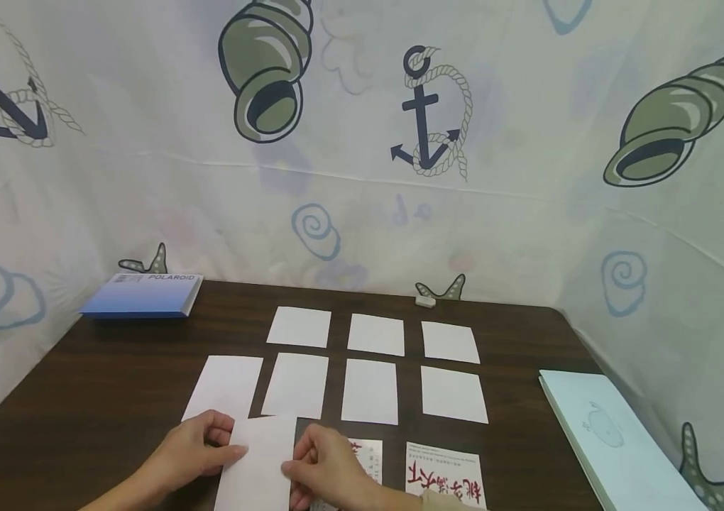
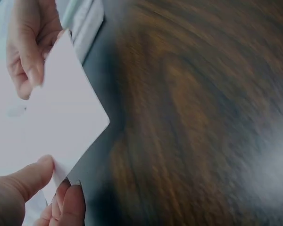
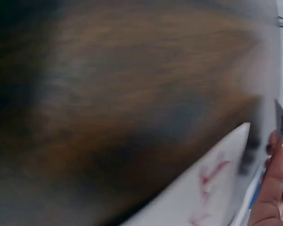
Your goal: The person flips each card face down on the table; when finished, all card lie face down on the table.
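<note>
Blue box [image 1: 141,294]: far left corner of the table [image 1: 81,397], lettered POLAROID; set well apart from the cards, out of the hands' way.
Left hand [image 1: 192,451]: at the near edge; thumb and fingers [image 2: 68,207] pinched on the left edge of a blank card [image 1: 262,461], as the left wrist view shows; the grip looks meant to steady it.
Blank card: lifted just off the table between both hands, white side up, in front of the grid's near row; tilted a little.
Right hand [image 1: 326,472]: fingers curled, clamped on the card's right edge; it partly covers a printed card [image 1: 368,458] beneath it; the right wrist view is too blurred to add much.
White cards [image 1: 368,390]: seven lying flat in two rows; three behind, four in front, with even gaps, so each can be picked up alone.
Red card [image 1: 445,475]: face up with red characters, right of the hands, lined up under the grid's right column.
Pale book [image 1: 611,440]: near the right edge, angled along it; kept apart from the cards.
Small white bit [image 1: 425,301]: at the back edge; I cannot tell what it is.
</note>
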### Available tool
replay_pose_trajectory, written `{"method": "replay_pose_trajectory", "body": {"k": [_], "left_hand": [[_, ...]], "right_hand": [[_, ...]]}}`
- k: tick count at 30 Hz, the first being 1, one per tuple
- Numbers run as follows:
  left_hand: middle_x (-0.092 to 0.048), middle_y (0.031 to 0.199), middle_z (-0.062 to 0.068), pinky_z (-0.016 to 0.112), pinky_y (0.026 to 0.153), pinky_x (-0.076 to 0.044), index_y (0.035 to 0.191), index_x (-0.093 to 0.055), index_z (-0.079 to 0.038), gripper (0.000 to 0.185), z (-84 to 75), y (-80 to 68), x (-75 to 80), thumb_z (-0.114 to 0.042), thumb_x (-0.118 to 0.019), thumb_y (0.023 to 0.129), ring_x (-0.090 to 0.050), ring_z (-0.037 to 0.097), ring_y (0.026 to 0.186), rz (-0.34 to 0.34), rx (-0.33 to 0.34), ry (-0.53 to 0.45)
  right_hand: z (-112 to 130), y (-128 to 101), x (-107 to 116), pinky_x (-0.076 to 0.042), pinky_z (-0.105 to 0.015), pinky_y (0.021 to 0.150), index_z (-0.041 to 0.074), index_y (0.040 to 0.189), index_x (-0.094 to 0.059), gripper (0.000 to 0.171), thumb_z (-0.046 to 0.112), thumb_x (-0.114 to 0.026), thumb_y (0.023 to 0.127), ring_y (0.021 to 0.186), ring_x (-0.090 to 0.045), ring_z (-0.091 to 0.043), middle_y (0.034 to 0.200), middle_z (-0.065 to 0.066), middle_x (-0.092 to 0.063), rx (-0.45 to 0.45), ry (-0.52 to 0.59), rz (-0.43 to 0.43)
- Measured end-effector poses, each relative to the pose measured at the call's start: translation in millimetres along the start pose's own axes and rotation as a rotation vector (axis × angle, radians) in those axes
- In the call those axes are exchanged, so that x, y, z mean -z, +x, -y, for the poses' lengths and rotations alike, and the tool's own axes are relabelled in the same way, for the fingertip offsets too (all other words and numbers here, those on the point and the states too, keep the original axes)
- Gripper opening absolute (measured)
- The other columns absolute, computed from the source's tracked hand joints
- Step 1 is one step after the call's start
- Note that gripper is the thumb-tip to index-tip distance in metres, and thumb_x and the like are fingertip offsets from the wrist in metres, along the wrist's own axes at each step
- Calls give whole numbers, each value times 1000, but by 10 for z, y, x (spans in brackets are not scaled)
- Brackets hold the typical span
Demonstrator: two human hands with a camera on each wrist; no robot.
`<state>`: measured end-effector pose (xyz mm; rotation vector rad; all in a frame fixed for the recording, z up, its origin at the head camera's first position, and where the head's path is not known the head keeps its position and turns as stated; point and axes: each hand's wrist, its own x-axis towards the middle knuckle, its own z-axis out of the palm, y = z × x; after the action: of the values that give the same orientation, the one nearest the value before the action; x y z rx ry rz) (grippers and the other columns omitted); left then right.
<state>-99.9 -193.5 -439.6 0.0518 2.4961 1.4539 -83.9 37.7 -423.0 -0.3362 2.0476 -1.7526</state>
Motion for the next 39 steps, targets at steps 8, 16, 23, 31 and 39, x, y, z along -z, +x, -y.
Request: {"method": "replay_pose_trajectory", "body": {"k": [8, 16, 23, 31, 39], "left_hand": [[-48, 65, -7, 20, 53, -34, 83, -52, -12, 39, 17, -19, -75, -22, -85, 64, -40, 2, 56, -132, -111, 378], [-44, 61, -8, 20, 49, -32, 82, -50, -13, 40, -19, 21, -85, -20, -84, 64, -36, 1, 53, -101, -204, 463], [-45, 61, -7, 21, 48, -32, 83, -50, -12, 41, -104, 82, -55, -22, -85, 64, -38, 4, 53, -55, -199, 521], [-48, 63, -7, 22, 49, -33, 84, -50, -12, 43, -123, 82, -2, -23, -86, 63, -40, 6, 54, -51, -176, 537], [-47, 63, -9, 20, 48, -34, 84, -53, -12, 36, -139, 108, 1, -28, -82, 69, -39, 0, 54, -7, -265, 465]], "right_hand": [[-140, 56, -9, -47, -19, 39, 6, 69, -53, 20, 1, -67, 82, 41, -59, -10, 55, -17, -64, -95, -139, 63], [-68, 103, 52, -43, -18, 35, 7, 63, -53, 25, 2, -68, 82, 35, -54, -9, 49, -11, -61, -98, -298, 116], [-17, 30, 490, -37, -12, 38, 6, 79, -58, 14, 7, -71, 80, 41, -48, 0, 55, 4, -55, 67, -347, -3], [-129, -150, 1002, -40, -20, 57, 8, 95, -60, 34, 16, -82, 69, 66, -43, -4, 78, 4, -51, 103, -816, -105], [-135, -141, 1027, -37, -19, 57, 13, 84, -53, 32, 15, -82, 70, 66, -39, -5, 78, 6, -45, 93, -956, -52]]}}
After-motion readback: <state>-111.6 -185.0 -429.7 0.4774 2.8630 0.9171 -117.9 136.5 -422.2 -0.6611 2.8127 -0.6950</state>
